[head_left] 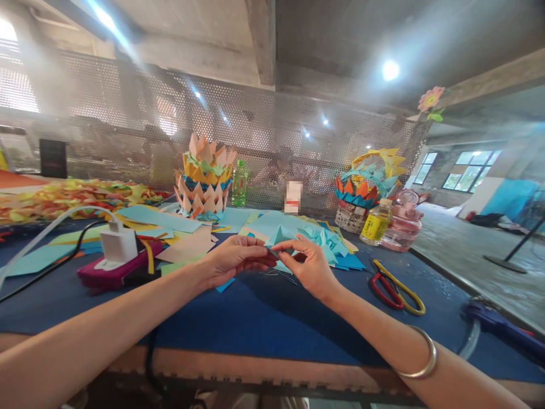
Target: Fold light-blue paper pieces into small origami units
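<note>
A folded light-blue paper piece [279, 236] is held up between both hands over the blue table. My left hand [244, 258] pinches its left side between thumb and fingers. On the right side, my right hand [307, 262] grips the same piece with thumb and index finger, close to the left fingertips. Just behind the right hand lies a pile of folded light-blue paper pieces [330, 241]. Flat light-blue sheets [266, 223] spread behind the hands. The fingers hide the lower part of the held piece.
Scissors [395, 288] and a glue gun [502, 326] lie at right. A purple power strip [114, 272] with a white charger [118, 245] stands left. Behind are a layered paper basket [203, 184], a green bottle [239, 184], a yellow-labelled bottle [375, 222] and a pink jug [401, 227].
</note>
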Demonstrator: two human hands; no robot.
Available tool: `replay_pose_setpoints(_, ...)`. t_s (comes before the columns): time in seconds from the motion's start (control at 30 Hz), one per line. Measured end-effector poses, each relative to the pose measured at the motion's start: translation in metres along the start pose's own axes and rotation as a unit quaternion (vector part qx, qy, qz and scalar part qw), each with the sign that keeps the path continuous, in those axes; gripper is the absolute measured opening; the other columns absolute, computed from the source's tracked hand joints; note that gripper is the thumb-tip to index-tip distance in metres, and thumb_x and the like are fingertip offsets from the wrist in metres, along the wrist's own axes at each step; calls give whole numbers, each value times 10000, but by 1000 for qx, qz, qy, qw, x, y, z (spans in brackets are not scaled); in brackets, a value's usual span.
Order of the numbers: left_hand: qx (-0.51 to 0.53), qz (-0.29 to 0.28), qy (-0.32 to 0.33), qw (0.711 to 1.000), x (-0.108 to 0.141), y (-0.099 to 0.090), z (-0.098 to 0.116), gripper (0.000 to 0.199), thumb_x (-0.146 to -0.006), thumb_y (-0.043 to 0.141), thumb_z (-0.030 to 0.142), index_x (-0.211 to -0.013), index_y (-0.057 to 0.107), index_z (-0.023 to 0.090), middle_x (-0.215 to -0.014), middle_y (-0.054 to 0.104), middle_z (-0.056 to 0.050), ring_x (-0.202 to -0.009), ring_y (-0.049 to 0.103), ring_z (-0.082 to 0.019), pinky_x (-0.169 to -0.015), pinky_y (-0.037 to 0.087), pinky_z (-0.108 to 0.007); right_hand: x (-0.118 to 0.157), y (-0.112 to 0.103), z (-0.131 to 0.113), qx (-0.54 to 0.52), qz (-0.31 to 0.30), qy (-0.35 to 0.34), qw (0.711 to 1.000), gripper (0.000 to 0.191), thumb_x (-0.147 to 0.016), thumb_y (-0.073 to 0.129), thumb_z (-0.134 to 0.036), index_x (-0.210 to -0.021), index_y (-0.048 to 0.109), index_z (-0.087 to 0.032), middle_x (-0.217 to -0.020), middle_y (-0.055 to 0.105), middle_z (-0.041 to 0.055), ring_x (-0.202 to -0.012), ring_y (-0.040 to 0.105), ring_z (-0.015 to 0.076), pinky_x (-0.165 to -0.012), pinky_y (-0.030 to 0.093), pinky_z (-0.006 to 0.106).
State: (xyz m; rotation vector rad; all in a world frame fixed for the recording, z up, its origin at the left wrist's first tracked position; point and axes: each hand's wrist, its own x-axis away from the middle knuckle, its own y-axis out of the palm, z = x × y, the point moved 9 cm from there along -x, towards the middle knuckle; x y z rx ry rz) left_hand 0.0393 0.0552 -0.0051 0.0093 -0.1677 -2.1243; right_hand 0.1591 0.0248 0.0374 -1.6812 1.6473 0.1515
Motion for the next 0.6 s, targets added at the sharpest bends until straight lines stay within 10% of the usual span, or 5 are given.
replay_pose_setpoints(0.6,-45,4,48,998,0,3,8,180,-703,689,294,-752,688,121,-785,721,-81,-715,658,-145,-667,507,-232,-1,-1,5,-26,-3,24,999,148,-767,561,-222,-846,683,-198,-810,598,16,-608,516,92,-503,402,209)
